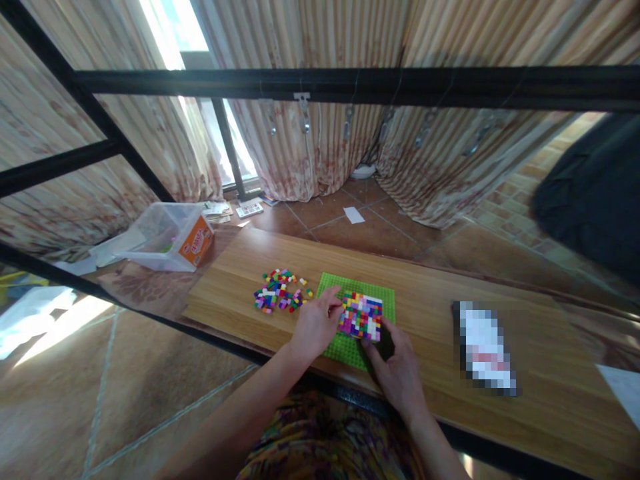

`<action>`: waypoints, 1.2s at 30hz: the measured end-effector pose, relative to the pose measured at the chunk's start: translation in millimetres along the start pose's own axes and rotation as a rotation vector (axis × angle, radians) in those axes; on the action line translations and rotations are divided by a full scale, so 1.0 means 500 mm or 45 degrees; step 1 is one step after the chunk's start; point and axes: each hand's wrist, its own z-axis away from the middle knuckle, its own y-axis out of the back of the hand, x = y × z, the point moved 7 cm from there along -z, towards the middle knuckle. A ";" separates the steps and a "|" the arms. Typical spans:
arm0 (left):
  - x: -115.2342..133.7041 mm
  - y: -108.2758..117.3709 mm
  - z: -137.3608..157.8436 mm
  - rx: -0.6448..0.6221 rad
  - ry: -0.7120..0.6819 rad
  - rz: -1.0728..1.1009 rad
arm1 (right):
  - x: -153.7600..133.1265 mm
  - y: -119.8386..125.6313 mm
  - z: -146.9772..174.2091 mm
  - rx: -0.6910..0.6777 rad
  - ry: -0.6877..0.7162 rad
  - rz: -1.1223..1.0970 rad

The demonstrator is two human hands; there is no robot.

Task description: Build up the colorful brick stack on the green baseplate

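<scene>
A multicoloured block of toy building bricks sits over a green studded baseplate on the table. My left hand is at the block's left edge, thumb and forefinger brought together. Whatever is between those fingertips is too small to make out. At the lower right corner, my right hand grips the block, thumb on the near edge and fingers along the right side. Left of the baseplate lies a loose pile of small coloured bricks.
A clear plastic box with an orange label stands at the table's left end. A blurred-out dark-edged object lies to the right on the wooden table. A black metal bar crosses beyond, before the curtains.
</scene>
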 end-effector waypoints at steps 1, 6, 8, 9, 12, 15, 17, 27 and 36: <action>-0.001 0.001 0.001 0.002 0.001 0.021 | 0.000 0.000 0.000 0.004 -0.001 0.002; -0.006 0.004 0.004 0.037 0.002 0.122 | -0.002 0.001 0.000 0.007 0.015 0.010; -0.011 0.005 0.000 0.063 0.038 0.189 | -0.002 0.001 -0.001 0.004 0.021 0.014; -0.015 0.005 -0.003 0.077 0.068 0.227 | -0.002 0.001 -0.001 0.004 0.021 0.017; -0.021 0.003 -0.013 0.093 0.148 0.323 | -0.001 0.001 0.000 0.000 0.015 0.023; -0.016 -0.001 -0.022 0.083 0.191 0.362 | -0.002 0.002 0.000 0.005 0.015 0.023; -0.014 -0.003 -0.025 0.080 0.219 0.377 | -0.004 0.002 0.000 0.008 0.024 0.022; -0.020 -0.018 -0.028 0.074 0.300 0.484 | -0.006 0.002 0.000 0.011 0.024 0.012; -0.023 -0.021 -0.026 0.113 0.299 0.525 | -0.007 0.002 0.000 0.014 0.018 0.010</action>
